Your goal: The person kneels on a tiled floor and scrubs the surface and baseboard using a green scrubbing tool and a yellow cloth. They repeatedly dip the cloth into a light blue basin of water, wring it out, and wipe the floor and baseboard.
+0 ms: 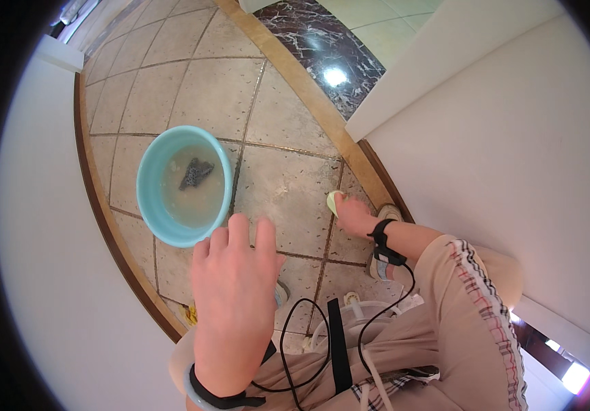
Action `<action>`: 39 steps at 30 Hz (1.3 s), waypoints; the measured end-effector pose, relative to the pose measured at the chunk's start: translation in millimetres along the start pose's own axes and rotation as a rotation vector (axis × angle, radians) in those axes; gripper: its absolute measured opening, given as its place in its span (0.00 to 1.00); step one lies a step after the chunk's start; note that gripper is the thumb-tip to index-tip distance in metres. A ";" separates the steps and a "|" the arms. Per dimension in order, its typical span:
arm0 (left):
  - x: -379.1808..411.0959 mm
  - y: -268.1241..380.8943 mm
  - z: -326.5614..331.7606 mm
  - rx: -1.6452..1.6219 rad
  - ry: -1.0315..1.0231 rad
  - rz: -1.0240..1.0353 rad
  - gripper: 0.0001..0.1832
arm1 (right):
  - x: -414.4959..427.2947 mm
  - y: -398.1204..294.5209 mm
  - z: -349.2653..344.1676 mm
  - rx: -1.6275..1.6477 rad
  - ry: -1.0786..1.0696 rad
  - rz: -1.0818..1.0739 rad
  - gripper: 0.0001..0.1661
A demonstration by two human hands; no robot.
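My left hand [238,277] is raised above the tiled floor [284,200], palm down, fingers apart, with nothing seen in it. It overlaps the near rim of a light-blue plastic basin [143,180] in view; whether it touches the rim cannot be told. Murky water fills the basin's bottom, and a dark grey cloth or scouring pad [196,173] lies in it. Down at the floor on the right, my right hand [355,213] grips a pale green, rounded object [332,202], possibly a brush or scrubber, mostly hidden by the fingers.
White walls with brown baseboards [120,272] stand left and right. A dark marble threshold [320,46] lies at the upper right. Black cables [282,354] hang over my lap, a white wheeled stool [354,308] is beneath me, and something yellow [190,314] lies by the left baseboard.
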State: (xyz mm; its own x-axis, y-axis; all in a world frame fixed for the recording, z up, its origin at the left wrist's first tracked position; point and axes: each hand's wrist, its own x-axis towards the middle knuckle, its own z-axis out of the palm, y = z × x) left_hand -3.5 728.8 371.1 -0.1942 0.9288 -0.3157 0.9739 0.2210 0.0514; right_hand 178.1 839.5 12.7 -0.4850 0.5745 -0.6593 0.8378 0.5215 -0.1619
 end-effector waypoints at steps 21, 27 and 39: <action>-3.2 13.5 0.1 0.023 -0.019 0.038 0.19 | 13.3 -30.5 38.2 0.697 0.278 0.407 0.51; -3.4 16.7 5.6 0.065 -0.030 0.083 0.20 | 15.7 -17.2 36.2 0.731 0.366 0.354 0.47; -3.0 18.6 10.7 0.102 -0.064 0.124 0.22 | 6.2 -37.5 48.3 0.716 0.422 0.427 0.46</action>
State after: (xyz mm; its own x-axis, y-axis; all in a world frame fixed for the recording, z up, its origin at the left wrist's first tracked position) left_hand 16.5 726.9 362.9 -0.0666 0.9254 -0.3732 0.9975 0.0712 -0.0014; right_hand 155.8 793.1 -20.8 -0.0336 0.8825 -0.4691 0.8527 -0.2195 -0.4740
